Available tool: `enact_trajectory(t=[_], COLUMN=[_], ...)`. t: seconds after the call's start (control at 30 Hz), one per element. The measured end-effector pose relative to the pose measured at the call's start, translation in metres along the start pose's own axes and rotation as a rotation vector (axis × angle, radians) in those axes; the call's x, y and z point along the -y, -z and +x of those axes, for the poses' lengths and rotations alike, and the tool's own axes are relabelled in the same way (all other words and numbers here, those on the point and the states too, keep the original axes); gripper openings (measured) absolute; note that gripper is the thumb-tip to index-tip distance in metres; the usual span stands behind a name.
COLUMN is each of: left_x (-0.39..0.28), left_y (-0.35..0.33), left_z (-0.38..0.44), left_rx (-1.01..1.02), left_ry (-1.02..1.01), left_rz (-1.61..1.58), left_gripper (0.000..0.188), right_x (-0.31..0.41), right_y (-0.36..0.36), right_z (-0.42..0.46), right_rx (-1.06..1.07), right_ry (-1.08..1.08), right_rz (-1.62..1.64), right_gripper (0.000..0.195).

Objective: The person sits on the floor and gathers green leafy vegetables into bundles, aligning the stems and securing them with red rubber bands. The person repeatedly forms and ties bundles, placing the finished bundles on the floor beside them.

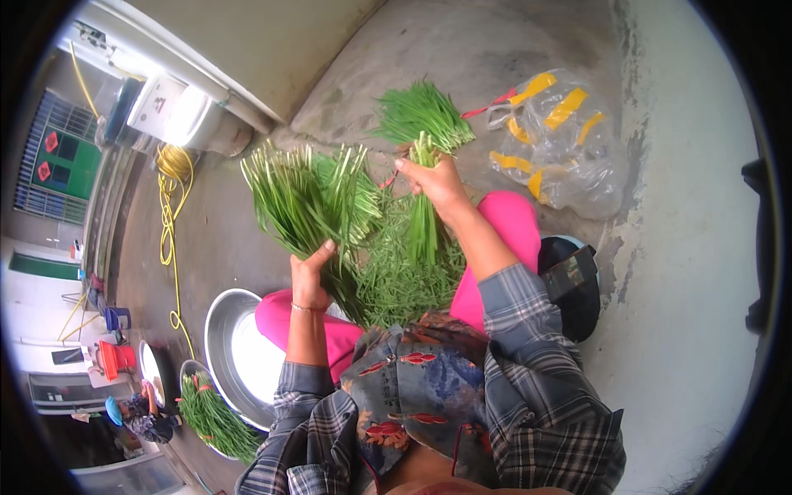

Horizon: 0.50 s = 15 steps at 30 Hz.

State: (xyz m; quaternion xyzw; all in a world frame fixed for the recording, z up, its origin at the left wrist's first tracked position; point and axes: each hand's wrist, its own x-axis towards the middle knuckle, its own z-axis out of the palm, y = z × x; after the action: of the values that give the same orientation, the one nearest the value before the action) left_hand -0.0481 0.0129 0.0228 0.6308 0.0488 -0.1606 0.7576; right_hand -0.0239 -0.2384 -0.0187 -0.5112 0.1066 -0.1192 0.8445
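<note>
My left hand (308, 278) grips a large bunch of garlic chives (278, 198) low down, its pale cut ends pointing up and away from me. My right hand (438, 179) closes around a slimmer bunch of chives (424, 232), whose white stem ends stick out above the fist while the green leaves hang down. Between my knees spreads a heap of loose green leaf scraps (402, 278). More chives (366, 216) lie on the floor just behind the left bunch, partly hidden by it. Past my right hand rests another flat pile of chives (414, 111).
A clear plastic bag with yellow bands (588, 167) lies near the right wall (687, 185), beside a red strip (492, 103). At left stand a metal basin (213, 334) and a basin of chives (216, 414). A yellow hose (167, 216) crosses the floor; another person (145, 414) is farther off.
</note>
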Motion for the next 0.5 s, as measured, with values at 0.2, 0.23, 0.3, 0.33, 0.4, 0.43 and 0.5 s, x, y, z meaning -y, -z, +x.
enact_trajectory(t=[0.2, 0.23, 0.3, 0.33, 0.4, 0.43, 0.5], left_x=[0.022, 0.027, 0.032, 0.033, 0.032, 0.030, 0.031], left_y=[0.009, 0.015, 0.021, 0.020, 0.019, 0.018, 0.015], left_z=[0.011, 0.013, 0.016, 0.015, 0.015, 0.014, 0.015], left_rx=[0.072, 0.106, 0.174, 0.228, 0.220, 0.215, 0.235], left_ry=[0.061, 0.082, 0.124, 0.110, 0.096, 0.088, 0.044], left_rz=[-0.053, -0.059, -0.074, -0.091, -0.069, -0.059, -0.089], left_gripper=[0.028, 0.028, 0.028, 0.028, 0.028, 0.028, 0.028], right_x=[-0.003, -0.002, -0.001, -0.006, -0.008, -0.008, -0.007], right_y=[-0.011, -0.013, -0.015, -0.012, -0.008, -0.007, -0.008], right_z=[-0.006, -0.006, -0.007, -0.004, -0.005, -0.005, -0.006], right_rx=[0.208, 0.201, 0.186, 0.209, 0.196, 0.191, 0.144], right_ry=[-0.142, -0.147, -0.155, -0.147, -0.147, -0.146, -0.161], right_rz=[0.020, 0.013, -0.004, 0.028, 0.009, -0.001, 0.037], right_gripper=[0.023, 0.023, 0.023, 0.023, 0.022, 0.021, 0.019])
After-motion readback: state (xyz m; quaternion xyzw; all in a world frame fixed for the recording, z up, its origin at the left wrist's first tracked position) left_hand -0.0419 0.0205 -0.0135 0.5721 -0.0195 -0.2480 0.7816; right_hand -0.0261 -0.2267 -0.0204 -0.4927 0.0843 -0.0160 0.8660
